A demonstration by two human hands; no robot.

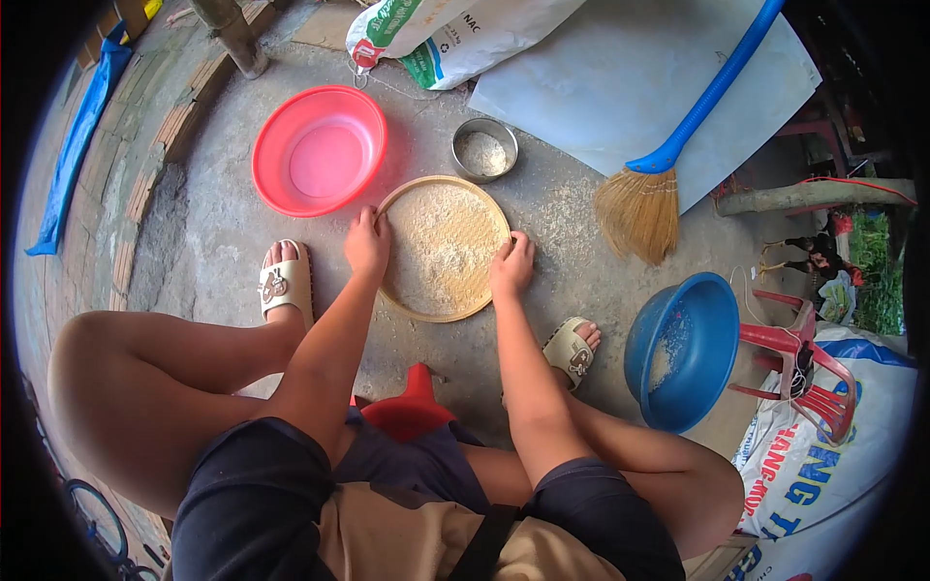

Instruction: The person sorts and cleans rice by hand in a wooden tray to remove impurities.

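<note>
Between my two hands is a round woven sieve (415,308) with a pale wooden rim, spread with whitish, crumbly grain meal (450,232). My left hand (368,242) grips its rim on the left side, fingers closed around the edge. On the right side of the rim, my right hand (511,266) is closed in the same way. Just beyond the sieve stands a small metal bowl (484,153) with some of the same pale meal inside. A pink plastic basin (334,160) sits beyond my left hand, with nothing in it.
A blue basin (693,349) with pale residue stands tilted at the right, beside a red plastic stool (804,358). A blue-handled straw broom (644,203) lies over a grey sheet (601,97). Printed sacks (475,39) are at the back. Meal is scattered on the concrete floor (562,223).
</note>
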